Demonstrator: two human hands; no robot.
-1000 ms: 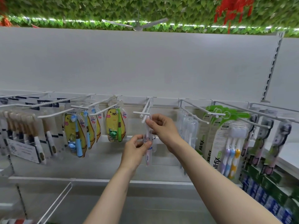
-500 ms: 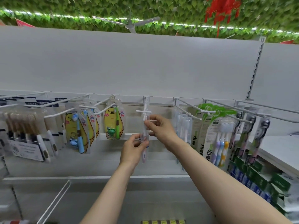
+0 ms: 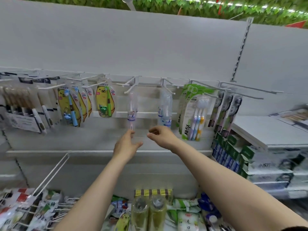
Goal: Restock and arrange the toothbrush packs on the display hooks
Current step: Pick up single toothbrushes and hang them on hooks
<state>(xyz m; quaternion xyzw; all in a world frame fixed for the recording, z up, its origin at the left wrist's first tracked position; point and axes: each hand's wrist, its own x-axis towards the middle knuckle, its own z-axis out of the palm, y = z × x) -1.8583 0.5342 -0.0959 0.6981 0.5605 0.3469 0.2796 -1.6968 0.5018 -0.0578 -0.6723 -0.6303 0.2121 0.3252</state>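
Toothbrush pack [image 3: 131, 110] upright, head uppermost

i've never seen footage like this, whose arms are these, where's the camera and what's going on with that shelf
There is no machine here. The arms belong to a person wearing a camera on the head, which looks forward and down, so you see a shop shelf from their viewpoint. Toothbrush packs hang from white hooks along the back wall. A clear pack hangs from the middle hook. The left hand touches its lower end with the fingers; whether it pinches it is hard to tell. The right hand is beside it, loosely curled, holding nothing. Yellow children's packs hang to the left and a three-brush pack to the right.
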